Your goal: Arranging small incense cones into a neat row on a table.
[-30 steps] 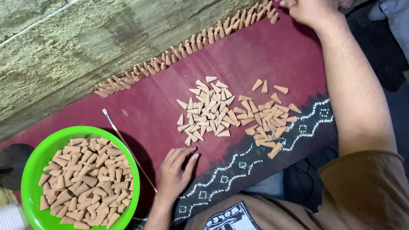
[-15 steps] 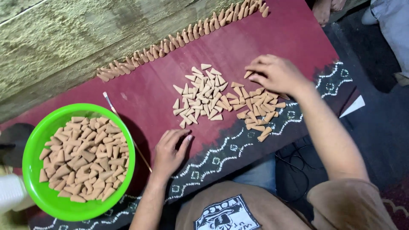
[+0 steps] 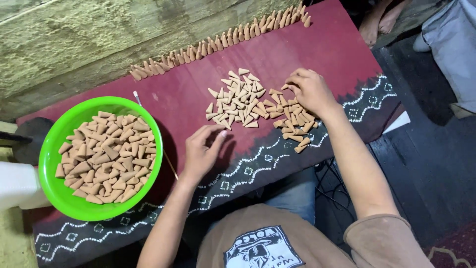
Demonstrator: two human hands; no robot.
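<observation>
On dark red cloth (image 3: 317,54), right hand (image 3: 310,92) touches matte tan cones (image 3: 243,101)

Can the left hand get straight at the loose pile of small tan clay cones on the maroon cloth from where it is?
Probably yes. The left hand hovers over bare maroon cloth, fingers pointing toward the loose pile of small tan cones, with nothing between them. The right hand works the pile's far side, not in the way.

Rough plank wall, dark floor, maroon cloth.

My cloth (image 3: 347,49) is maroon with a dark, white-patterned border, laid against a weathered, greenish wooden wall (image 3: 74,44). Dark floor (image 3: 426,164) on my right, with grey fabric (image 3: 451,39) at the top corner. Light is even, soft.
</observation>
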